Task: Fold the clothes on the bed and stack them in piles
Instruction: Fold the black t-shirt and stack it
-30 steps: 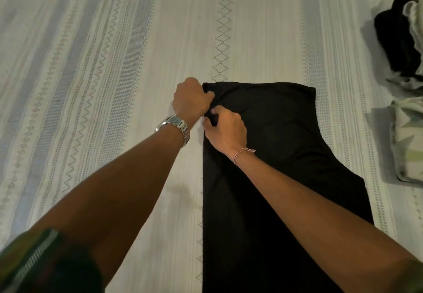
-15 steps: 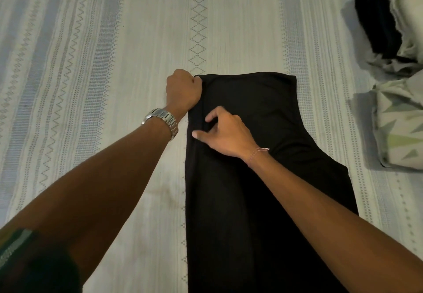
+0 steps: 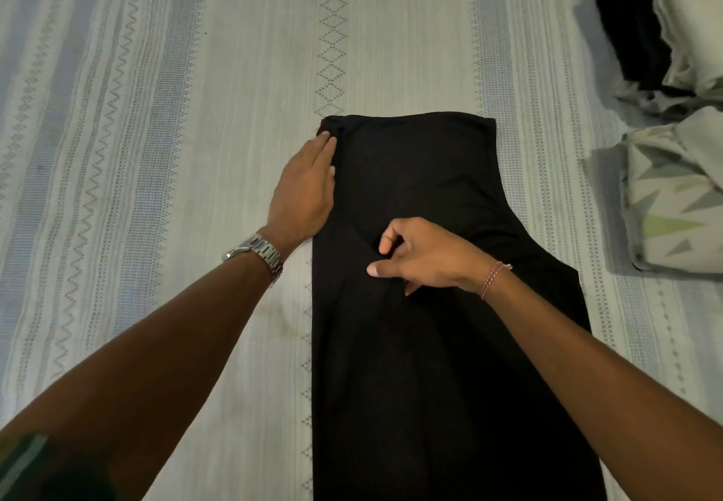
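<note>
Pale bedding with grey-blue stripes and woven zigzag and diamond bands covers the bed, filling the whole view from above. Lying flat down the middle is a black garment, folded lengthwise into a long panel, its straight top edge farthest from me and its length running off the bottom of the view.

My left hand lies flat with straight fingers along the garment's left edge near the top corner, pressing the cloth to the bed; its grip is released. A metal wristwatch sits on that wrist.

My right hand rests on the middle of the garment with fingers curled and the thumb pointing left. Its grip seems to pinch a small fold of the black cloth, though dark fabric makes this hard to confirm. A thin pink string bracelet circles that wrist.

At the right edge of the bed, well apart from the garment, lies a folded pale cloth with green and grey triangles. Beyond it sits a heap of black and cream clothes.
</note>
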### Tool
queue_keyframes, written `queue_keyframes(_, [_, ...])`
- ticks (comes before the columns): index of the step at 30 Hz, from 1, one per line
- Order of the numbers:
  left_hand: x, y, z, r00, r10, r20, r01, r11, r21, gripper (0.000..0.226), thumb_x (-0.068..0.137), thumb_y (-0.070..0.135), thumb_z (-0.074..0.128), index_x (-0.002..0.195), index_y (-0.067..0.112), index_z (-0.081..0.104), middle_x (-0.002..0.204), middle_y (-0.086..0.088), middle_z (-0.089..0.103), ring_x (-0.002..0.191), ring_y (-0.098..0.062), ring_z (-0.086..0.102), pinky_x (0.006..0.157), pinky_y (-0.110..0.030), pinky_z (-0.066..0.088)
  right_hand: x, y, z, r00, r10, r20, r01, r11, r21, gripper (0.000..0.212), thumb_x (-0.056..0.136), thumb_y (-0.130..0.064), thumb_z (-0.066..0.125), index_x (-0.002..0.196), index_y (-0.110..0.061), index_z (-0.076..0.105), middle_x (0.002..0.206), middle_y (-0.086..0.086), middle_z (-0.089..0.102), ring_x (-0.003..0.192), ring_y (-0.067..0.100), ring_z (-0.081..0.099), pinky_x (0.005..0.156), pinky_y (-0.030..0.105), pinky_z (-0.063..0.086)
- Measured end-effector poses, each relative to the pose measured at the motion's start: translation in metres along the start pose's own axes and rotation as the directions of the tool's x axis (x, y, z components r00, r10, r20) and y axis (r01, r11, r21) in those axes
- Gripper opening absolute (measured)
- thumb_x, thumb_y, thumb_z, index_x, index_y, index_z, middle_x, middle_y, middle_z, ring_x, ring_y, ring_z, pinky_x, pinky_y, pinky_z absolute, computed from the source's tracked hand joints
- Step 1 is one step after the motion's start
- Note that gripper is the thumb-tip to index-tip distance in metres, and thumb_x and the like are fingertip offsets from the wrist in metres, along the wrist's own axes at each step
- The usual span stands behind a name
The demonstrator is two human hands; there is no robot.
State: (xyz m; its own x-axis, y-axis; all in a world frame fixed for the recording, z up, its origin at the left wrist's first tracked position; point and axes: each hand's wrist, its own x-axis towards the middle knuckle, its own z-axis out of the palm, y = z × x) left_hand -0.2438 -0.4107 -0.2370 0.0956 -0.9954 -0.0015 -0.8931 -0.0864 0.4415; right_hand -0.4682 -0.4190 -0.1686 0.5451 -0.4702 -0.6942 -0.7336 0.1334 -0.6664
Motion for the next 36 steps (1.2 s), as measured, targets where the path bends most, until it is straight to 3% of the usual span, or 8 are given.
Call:
queue_keyframes(4, [-0.006,-0.001,0.008,0.997,-0.015,0.077,0.003,0.99,0.143,0.057,0.111,0.033,0.021,0.161,0.009,0.013,0.169,-0.011,0.011,0.156,-0.028,0.008,0.127,-0.047,0.009,-0.005,0.016,0.0,0.995,0.063,-0.079,-0.049,0.985,0.164,0.033,0.083,-0.026,0.085,0.105,-0.017,0.062,0.084,0.006,0.074,0.075,0.014,0.073,0.065,0.03,0.063])
queue_keyframes(10, [-0.006,0.005,0.011,0.995,-0.071,0.067,0.055,0.974,0.218,0.062,0.109,0.042,0.015,0.162,0.01,0.006,0.17,-0.01,0.003,0.157,-0.028,0.002,0.127,-0.048,0.008,-0.013,0.037,0.022,0.958,0.097,-0.269,-0.107,0.994,-0.022,0.047,0.072,-0.052,0.087,0.102,-0.021,0.067,0.08,-0.004,0.073,0.077,0.01,0.07,0.077,0.029,0.057])
queue_keyframes(14, [-0.022,0.015,0.008,0.997,-0.074,0.034,0.066,0.976,0.208,0.062,0.109,0.043,0.015,0.161,0.009,0.011,0.169,-0.011,0.008,0.156,-0.029,0.008,0.127,-0.049,0.01,-0.023,0.049,0.039,0.932,0.164,-0.324,-0.15,0.986,0.068,0.052,0.067,-0.054,0.09,0.089,-0.011,0.07,0.077,0.005,0.075,0.075,0.021,0.073,0.08,0.043,0.061])
queue_keyframes(19, [-0.069,0.035,0.009,1.0,0.016,-0.003,-0.015,0.978,0.207,0.055,0.109,0.033,0.03,0.153,0.001,0.034,0.159,-0.021,0.034,0.147,-0.036,0.033,0.123,-0.05,0.026,-0.04,0.067,0.06,0.962,0.228,-0.148,-0.172,0.933,0.317,0.05,0.076,-0.039,0.089,0.083,0.004,0.065,0.078,0.011,0.074,0.088,0.029,0.075,0.078,0.043,0.064])
queue_keyframes(22, [-0.098,0.051,0.013,0.994,0.11,0.02,-0.111,0.968,0.225,0.05,0.107,0.029,0.037,0.147,-0.002,0.042,0.151,-0.022,0.044,0.139,-0.036,0.043,0.119,-0.049,0.033,-0.05,0.072,0.071,0.937,0.252,-0.244,-0.111,0.873,0.474,0.032,0.085,-0.03,0.082,0.076,-0.007,0.062,0.079,0.018,0.072,0.085,0.025,0.075,0.078,0.046,0.064])
queue_keyframes(26, [-0.149,0.071,0.019,0.984,0.163,0.073,-0.176,0.958,0.225,0.051,0.107,0.028,0.039,0.148,-0.001,0.042,0.153,-0.02,0.044,0.141,-0.033,0.04,0.12,-0.047,0.032,-0.074,0.072,0.087,0.907,0.296,-0.298,-0.082,0.821,0.566,0.029,0.085,-0.034,0.082,0.095,-0.009,0.071,0.091,0.013,0.077,0.089,0.024,0.076,0.077,0.043,0.064])
queue_keyframes(30, [-0.194,0.083,0.026,0.988,0.112,0.103,-0.131,0.97,0.207,0.053,0.107,0.031,0.035,0.15,0.0,0.039,0.155,-0.018,0.041,0.145,-0.031,0.036,0.121,-0.047,0.03,-0.096,0.078,0.105,0.94,0.278,-0.196,-0.144,0.847,0.511,0.026,0.087,-0.029,0.081,0.087,-0.008,0.065,0.088,0.014,0.076,0.085,0.023,0.077,0.076,0.038,0.064])
queue_keyframes(36, [-0.258,0.092,0.036,0.98,0.105,0.171,-0.142,0.965,0.22,0.057,0.108,0.035,0.029,0.155,0.003,0.031,0.162,-0.016,0.032,0.152,-0.028,0.027,0.123,-0.045,0.027,-0.124,0.094,0.138,0.899,0.346,-0.27,-0.145,0.815,0.562,0.027,0.09,-0.035,0.077,0.096,-0.009,0.072,0.091,0.009,0.078,0.084,0.015,0.076,0.075,0.034,0.064])
